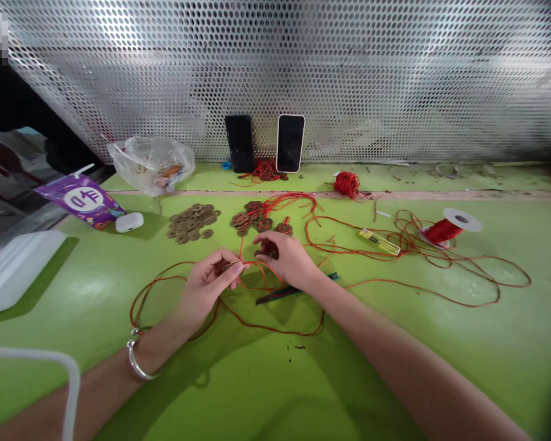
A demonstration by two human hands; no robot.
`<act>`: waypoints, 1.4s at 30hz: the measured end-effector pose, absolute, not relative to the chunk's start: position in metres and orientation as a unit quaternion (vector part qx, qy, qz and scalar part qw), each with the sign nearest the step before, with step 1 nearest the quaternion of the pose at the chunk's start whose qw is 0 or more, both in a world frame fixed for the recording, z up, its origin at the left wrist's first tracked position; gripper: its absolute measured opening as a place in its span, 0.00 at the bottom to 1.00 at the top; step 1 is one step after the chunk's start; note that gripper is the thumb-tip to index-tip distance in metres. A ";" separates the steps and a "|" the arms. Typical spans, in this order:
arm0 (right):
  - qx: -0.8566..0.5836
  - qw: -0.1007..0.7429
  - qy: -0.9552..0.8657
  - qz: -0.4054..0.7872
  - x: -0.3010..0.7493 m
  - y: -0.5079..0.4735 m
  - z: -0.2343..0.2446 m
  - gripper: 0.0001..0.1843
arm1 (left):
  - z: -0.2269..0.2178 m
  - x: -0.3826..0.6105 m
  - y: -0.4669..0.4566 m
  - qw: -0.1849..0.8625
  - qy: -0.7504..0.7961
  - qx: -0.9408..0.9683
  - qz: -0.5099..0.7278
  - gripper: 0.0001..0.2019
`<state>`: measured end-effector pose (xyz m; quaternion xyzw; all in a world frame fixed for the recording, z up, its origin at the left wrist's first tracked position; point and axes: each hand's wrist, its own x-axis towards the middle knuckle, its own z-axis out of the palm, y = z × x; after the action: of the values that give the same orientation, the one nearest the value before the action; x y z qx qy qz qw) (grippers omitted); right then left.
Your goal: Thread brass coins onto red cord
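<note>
My left hand (215, 274) is closed in a pinch on a thin red cord (241, 245) at the middle of the green table. To its right, my right hand (288, 257) hovers with curved fingers and a gap between thumb and forefinger; nothing shows clearly between them. Loops of the cord run between and below both hands. Just beyond the fingers lie round coins tied with red cord (253, 214). A heap of loose brown coins (191, 223) with holes sits to the left. Under my right wrist is a dark slim tool (275, 296), partly hidden.
A spool of red cord (443, 231), a yellow packet (379, 241) and a red cord bundle (346, 184) lie right. Two phones (290, 144) lean on the perforated metal panel (376, 73). Left are a plastic bag (151, 164), purple pouch (85, 199) and white case (129, 222).
</note>
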<state>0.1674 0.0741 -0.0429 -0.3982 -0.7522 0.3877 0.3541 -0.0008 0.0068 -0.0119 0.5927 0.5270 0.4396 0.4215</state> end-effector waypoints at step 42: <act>-0.355 0.436 -0.699 0.441 0.169 0.073 -0.037 0.13 | -0.005 -0.001 0.012 0.482 0.534 0.630 0.294 0.13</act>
<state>0.1693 0.0730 -0.0374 -0.3553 -0.6991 0.4415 0.4361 -0.0012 0.0122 -0.0051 0.6296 0.5336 0.2939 0.4823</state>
